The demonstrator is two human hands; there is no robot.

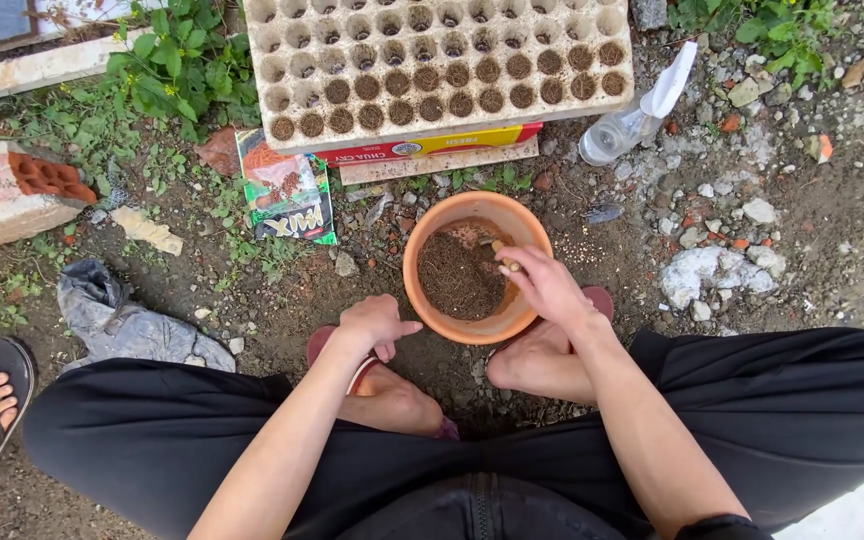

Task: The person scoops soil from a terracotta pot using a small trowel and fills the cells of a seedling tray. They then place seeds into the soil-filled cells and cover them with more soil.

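Flanking clay pot (422, 290): seed tray (432, 60), spray bottle (632, 118), soil bag (287, 195).

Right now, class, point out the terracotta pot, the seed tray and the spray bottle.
terracotta pot (430, 300), head view, on its left rim.
seed tray (432, 40), head view, on the middle cells.
spray bottle (614, 135), head view, on its clear body.

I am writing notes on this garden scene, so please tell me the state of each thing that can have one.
Terracotta pot: upright, partly filled with soil.
Seed tray: some nearer cells filled with soil, the others look empty.
Spray bottle: lying on its side.
Seed packet: lying flat.
Right hand: over the pot, holding a small stick.
Left hand: closed, empty, beside the pot.
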